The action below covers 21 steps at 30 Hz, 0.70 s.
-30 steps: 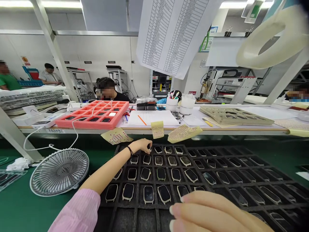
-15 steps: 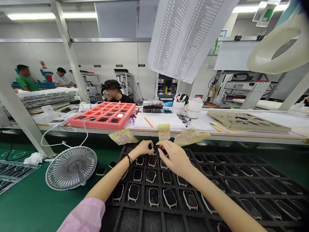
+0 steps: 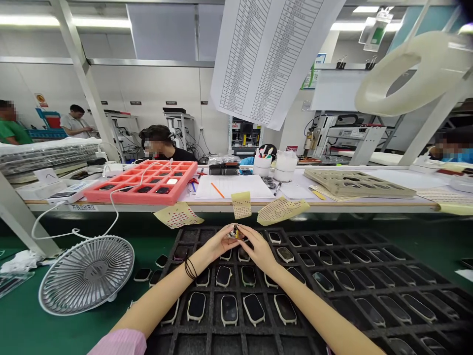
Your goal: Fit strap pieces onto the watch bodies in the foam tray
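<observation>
A worker's left hand and right hand meet over the far rows of a black compartment tray, the fingers of both drawn in narrow around a small watch-like device. The piece, showing dark and yellow parts, is held between the two hands above the tray; the fingers hide much of it. Black bands circle the left wrist, and a pink sleeve covers the forearm lower down.

Below the hands, rectangular smartwatch bodies with pale frames and dark faces lie one to a compartment, some at a slant. A second black tray of similar pieces adjoins on the right. To the left, a loose watch body lies on the green worktop, near a round grey fan.

Dotted yellow sticker sheets hang from the edge of a raised shelf, which carries a coral-red foam tray, white paper with an orange stick on it, and a beige tray. Overhead hang a printed table sheet and a roll of tape. Beyond the shelf sits a co-worker in black.
</observation>
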### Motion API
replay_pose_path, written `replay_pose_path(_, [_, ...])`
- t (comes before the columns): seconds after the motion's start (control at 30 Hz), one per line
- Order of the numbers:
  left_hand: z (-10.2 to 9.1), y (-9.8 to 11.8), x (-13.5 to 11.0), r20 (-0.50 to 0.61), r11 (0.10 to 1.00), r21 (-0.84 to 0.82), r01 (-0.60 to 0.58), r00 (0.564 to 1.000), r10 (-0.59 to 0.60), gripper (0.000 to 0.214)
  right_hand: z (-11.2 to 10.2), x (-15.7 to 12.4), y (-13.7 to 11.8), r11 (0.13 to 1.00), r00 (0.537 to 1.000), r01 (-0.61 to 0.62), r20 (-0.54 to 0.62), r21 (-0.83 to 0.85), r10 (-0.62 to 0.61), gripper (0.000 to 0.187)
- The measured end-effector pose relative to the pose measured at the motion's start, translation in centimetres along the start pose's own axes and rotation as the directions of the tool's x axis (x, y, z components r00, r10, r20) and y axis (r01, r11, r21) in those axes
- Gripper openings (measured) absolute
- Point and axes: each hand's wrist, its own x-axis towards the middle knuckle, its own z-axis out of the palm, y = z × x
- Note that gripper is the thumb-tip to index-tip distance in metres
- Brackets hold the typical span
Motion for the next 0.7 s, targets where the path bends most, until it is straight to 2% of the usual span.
replay_pose_path(0.17, [0.2,-0.3,-0.5,0.048,0.988,-0.152,0.039,0.998,-0.032,0.025,-0.4,-0.1,-0.1,0.994,0.993,0.08,-0.084,-0.078,-0.087,0.042])
replay_pose_path(0.4, [1.2,-0.2,-1.4,0.083,0.972,-0.222,0.082,0.994,-0.065,0.031,-0.8,0.0,-0.3,0.973,0.978,0.141,-0.129,-0.181,-0.165,0.045])
replay_pose_path(0.53, [1.9,-1.0,-1.4,0.05,0.953,-0.286,0.101,0.995,-0.09,0.022,-0.9,0.1,-1.0,0.944,0.975,0.165,-0.095,-0.285,-0.199,0.049])
replay_pose_path(0.63, [2.4,-1.4,-1.2,0.014,0.942,-0.319,0.107,0.994,-0.108,0.014,-0.8,0.0,-1.8,0.934,0.984,0.154,-0.034,-0.323,-0.174,0.053])
replay_pose_path(0.7, [2.8,-1.4,-1.2,-0.007,0.939,-0.329,0.103,0.994,-0.111,0.017,-0.6,0.0,-2.3,0.928,0.987,0.155,0.014,-0.338,-0.159,0.057])
